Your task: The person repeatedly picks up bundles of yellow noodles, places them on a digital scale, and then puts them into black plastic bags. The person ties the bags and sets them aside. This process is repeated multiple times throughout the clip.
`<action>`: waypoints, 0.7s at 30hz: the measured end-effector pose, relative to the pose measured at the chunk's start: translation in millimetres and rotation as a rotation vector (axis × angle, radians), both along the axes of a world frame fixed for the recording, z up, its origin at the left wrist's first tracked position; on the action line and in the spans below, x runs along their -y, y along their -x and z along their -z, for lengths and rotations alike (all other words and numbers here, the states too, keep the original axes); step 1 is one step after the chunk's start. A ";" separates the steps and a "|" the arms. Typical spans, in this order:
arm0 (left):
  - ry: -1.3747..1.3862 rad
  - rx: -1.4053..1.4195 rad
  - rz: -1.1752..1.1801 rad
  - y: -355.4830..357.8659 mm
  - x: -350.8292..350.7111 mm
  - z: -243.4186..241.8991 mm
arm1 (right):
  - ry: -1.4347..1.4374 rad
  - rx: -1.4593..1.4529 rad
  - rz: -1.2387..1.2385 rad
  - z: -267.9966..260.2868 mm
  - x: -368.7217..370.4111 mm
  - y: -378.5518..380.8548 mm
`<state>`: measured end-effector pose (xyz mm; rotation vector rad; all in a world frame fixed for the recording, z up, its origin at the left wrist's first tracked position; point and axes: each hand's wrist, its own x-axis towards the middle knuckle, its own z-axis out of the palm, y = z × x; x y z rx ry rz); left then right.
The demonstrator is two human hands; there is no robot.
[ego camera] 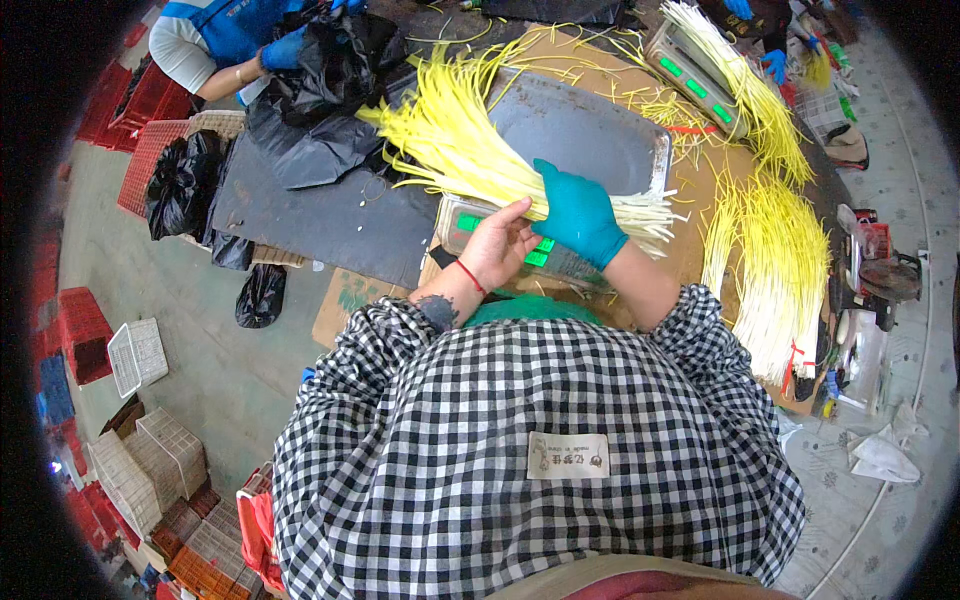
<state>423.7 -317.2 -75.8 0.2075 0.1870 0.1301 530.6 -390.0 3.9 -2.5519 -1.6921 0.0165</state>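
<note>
A loose bundle of yellow chives point(480, 150) stretches over a digital scale, with its yellow leaves fanned to the upper left and its pale stalk ends to the right. My right hand point(577, 214), in a teal glove, is closed around the stalks near the pale end. My left hand point(504, 244) is bare and half curled, its thumb against the bundle's near edge; whether it grips the stalks is unclear. Beneath lies the scale's metal pan point(592, 120). The scale's housing point(454, 225), with lit green displays, is partly hidden by my hands.
More chives point(784, 277) lie at the right, a red tie near their stalk ends. Another scale point(694, 82) bears chives at the upper right. Across the table, a person's gloved hand point(283, 51) holds a black plastic bag point(337, 67). Crates point(139, 352) stand on the floor, left.
</note>
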 end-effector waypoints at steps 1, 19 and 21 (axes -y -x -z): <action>0.007 0.002 -0.024 -4.8 4.7 -4.6 | 0.059 -0.031 0.052 -1.5 0.2 -2.8; -1.715 -0.255 -0.445 32.4 -58.1 -146.8 | -1.103 -1.677 0.060 -56.2 -78.2 75.0; -1.871 -0.365 -0.526 27.1 -73.5 -158.9 | -1.478 -1.866 -0.003 -55.7 -120.0 95.3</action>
